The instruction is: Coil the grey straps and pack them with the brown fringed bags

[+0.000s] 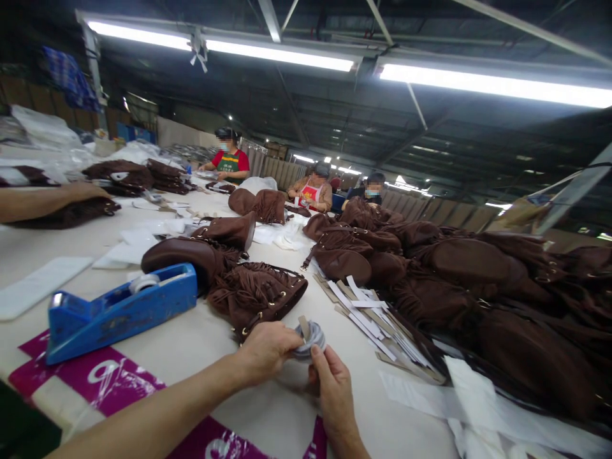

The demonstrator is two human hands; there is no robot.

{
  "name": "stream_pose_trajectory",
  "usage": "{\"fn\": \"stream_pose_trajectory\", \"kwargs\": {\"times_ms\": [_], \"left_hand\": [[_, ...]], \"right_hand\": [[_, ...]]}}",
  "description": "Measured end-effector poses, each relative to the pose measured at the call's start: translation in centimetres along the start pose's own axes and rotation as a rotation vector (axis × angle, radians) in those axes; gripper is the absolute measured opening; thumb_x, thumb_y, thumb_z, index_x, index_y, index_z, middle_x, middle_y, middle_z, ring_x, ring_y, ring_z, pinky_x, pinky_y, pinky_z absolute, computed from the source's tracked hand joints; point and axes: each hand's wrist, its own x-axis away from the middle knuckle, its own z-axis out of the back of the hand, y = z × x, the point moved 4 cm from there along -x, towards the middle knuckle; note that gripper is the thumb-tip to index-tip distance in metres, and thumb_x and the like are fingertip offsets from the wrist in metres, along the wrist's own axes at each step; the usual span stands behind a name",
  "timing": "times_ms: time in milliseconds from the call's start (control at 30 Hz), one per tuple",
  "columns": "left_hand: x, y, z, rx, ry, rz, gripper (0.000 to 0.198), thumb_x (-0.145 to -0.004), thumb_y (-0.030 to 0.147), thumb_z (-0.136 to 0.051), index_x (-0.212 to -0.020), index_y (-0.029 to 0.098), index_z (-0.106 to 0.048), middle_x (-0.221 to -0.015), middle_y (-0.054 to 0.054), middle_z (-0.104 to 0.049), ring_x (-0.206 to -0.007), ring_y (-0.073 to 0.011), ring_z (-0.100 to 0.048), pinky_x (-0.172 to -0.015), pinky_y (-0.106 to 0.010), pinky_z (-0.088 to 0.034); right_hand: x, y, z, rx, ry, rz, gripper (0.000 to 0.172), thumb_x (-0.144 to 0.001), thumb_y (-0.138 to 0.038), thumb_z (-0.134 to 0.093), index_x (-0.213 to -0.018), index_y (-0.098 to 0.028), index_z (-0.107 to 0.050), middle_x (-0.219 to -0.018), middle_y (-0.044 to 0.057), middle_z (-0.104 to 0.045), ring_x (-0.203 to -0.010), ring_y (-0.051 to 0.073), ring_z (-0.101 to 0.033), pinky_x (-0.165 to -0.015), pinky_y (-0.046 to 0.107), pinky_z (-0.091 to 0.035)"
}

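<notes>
Both my hands meet low in the middle over a white worktable (201,344). My left hand (265,350) and my right hand (335,389) pinch a small grey roll of tape or band (310,336) between their fingertips, with a short tan tab sticking up from it. Just beyond my hands lies a brown fringed boot (255,293) on its side. A blue tape dispenser (119,309) stands to the left of my left forearm.
A big heap of brown fringed boots (478,280) fills the right side. Tan and white card strips (368,312) lie fanned beside it, white paper sheets (478,401) at the lower right. Three people sit at the far end. Another person's arm (43,201) reaches in at left.
</notes>
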Motion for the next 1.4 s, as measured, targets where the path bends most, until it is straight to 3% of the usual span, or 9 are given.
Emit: {"fn": "stream_pose_trajectory", "kwargs": {"times_ms": [100, 200, 433, 567, 800, 967, 1200, 1333, 1400], "left_hand": [[0.4, 0.5, -0.3, -0.137, -0.03, 0.1, 0.016, -0.083, 0.012, -0.049, -0.078, 0.019, -0.062, -0.08, -0.002, -0.067, -0.071, -0.0168, -0.055, -0.069, -0.026, -0.039], [0.8, 1.2, -0.2, -0.042, 0.002, 0.171, 0.017, -0.081, 0.01, -0.048, -0.08, 0.018, -0.063, -0.084, -0.004, -0.068, -0.076, -0.0183, -0.059, -0.07, -0.026, -0.041], [0.9, 1.5, -2.7, 1.064, -0.035, 0.563, 0.021, -0.07, 0.013, -0.045, -0.086, 0.016, -0.059, -0.077, -0.002, -0.065, -0.06, -0.0154, -0.063, -0.053, -0.022, -0.047], [0.8, 1.1, -3.3, 1.331, 0.038, 0.56, 0.042, -0.065, 0.019, -0.063, -0.106, 0.018, -0.054, -0.082, -0.001, -0.064, -0.067, -0.0181, -0.067, -0.054, -0.022, -0.049], [0.7, 0.1, -3.9, 1.337, 0.069, 0.584, 0.052, -0.071, 0.033, -0.07, -0.119, 0.02, -0.055, -0.09, -0.002, -0.065, -0.062, -0.0133, -0.066, -0.055, -0.022, -0.051], [0.3, -0.8, -3.6, 1.238, 0.152, 0.526, 0.04, -0.068, 0.03, -0.068, -0.104, 0.014, -0.062, -0.082, -0.001, -0.064, -0.052, -0.0091, -0.058, -0.048, -0.019, -0.045], [0.4, -2.0, -3.5, 1.117, 0.184, 0.509, 0.029, -0.065, 0.025, -0.067, -0.091, 0.012, -0.063, -0.077, -0.001, -0.062, -0.049, -0.0075, -0.048, -0.043, -0.018, -0.039], [0.4, -2.2, -3.2, 1.013, 0.132, 0.494, 0.031, -0.068, 0.025, -0.063, -0.095, 0.01, -0.068, -0.078, -0.003, -0.064, -0.052, -0.0091, -0.049, -0.045, -0.019, -0.039], [0.5, -2.1, -2.9, 0.921, 0.093, 0.481, 0.031, -0.071, 0.025, -0.061, -0.097, 0.011, -0.07, -0.076, -0.002, -0.065, -0.052, -0.0097, -0.049, -0.047, -0.02, -0.039]], "right_hand": [[-0.2, 0.6, -0.3, -0.017, -0.006, -0.03, 0.043, -0.078, -0.059, -0.059, -0.067, -0.018, -0.054, -0.052, -0.007, -0.039, -0.049, 0.009, -0.033, -0.046, 0.023, -0.028], [-0.2, 0.6, -0.7, -0.038, -0.013, -0.029, 0.044, -0.075, -0.06, -0.061, -0.066, -0.018, -0.053, -0.051, -0.007, -0.039, -0.048, 0.009, -0.032, -0.046, 0.022, -0.028], [0.0, 0.4, -0.9, -0.076, 0.019, -0.075, 0.045, -0.071, -0.061, -0.065, -0.078, -0.016, -0.064, -0.052, -0.006, -0.043, -0.049, 0.01, -0.036, -0.045, 0.022, -0.032], [-0.1, -0.3, -0.6, -0.075, -0.05, -0.049, 0.044, -0.071, -0.06, -0.066, -0.081, -0.017, -0.068, -0.053, -0.004, -0.047, -0.049, 0.011, -0.038, -0.046, 0.022, -0.034], [-0.3, -0.8, -0.2, 0.017, -0.11, -0.079, 0.047, -0.073, -0.062, -0.064, -0.085, -0.017, -0.069, -0.045, -0.006, -0.042, -0.041, 0.009, -0.034, -0.038, 0.022, -0.025], [0.1, -0.3, 0.5, 0.026, -0.208, -0.169, 0.045, -0.07, -0.06, -0.069, -0.08, -0.016, -0.063, -0.054, -0.004, -0.053, -0.044, 0.01, -0.046, -0.041, 0.021, -0.034], [1.7, -1.0, 2.0, -0.105, -0.34, -0.192, 0.035, -0.065, -0.045, -0.08, -0.081, -0.019, -0.062, -0.075, 0.002, -0.068, -0.07, 0.018, -0.067, -0.064, 0.027, -0.05], [2.4, -1.2, 1.7, -0.174, -0.418, -0.128, 0.063, -0.055, -0.045, -0.085, -0.11, -0.022, -0.065, -0.111, 0.01, -0.069, -0.106, 0.029, -0.064, -0.091, 0.039, -0.048], [2.2, -1.1, 1.6, -0.079, -0.424, -0.083, 0.053, -0.062, -0.045, -0.08, -0.108, -0.022, -0.066, -0.106, 0.009, -0.07, -0.1, 0.028, -0.065, -0.089, 0.038, -0.049]]}}
